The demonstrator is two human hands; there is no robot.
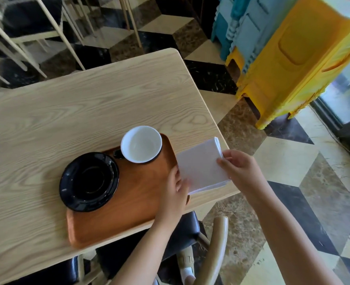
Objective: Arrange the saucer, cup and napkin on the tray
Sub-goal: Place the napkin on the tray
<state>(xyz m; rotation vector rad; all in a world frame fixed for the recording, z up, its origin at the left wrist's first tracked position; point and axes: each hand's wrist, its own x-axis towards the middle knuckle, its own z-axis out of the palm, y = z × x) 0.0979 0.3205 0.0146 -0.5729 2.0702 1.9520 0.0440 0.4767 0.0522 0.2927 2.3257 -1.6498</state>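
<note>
A brown wooden tray (pixel 137 202) lay on the pale wood counter (pixel 67 112), close to its near edge and turned at an angle. On the tray's 9 o'clock end sat a glossy black saucer (pixel 89 181), its outer rim overhanging the tray's edge. At about 12 o'clock on the tray stood the cup (pixel 141 144), white inside and dark outside, empty, its dark handle pointing toward the saucer; the two were just apart.

The folded white napkin (pixel 202 167) was held off the tray's 3 o'clock end, over the counter's corner, tilted. The left hand (pixel 177 189) reached across the tray's right end, fingers closed on the napkin's lower left corner. The right hand (pixel 238 170) pinched the napkin's right edge between thumb and fingers. Whether the napkin touched the counter beneath, I couldn't tell.

Below the counter's edge, at 6 o'clock, stood a chair (pixel 219 254) with a dark seat and a light curved back. Stacked yellow and blue plastic stools (pixel 293 64) stood on the patterned floor at 1 o'clock.
</note>
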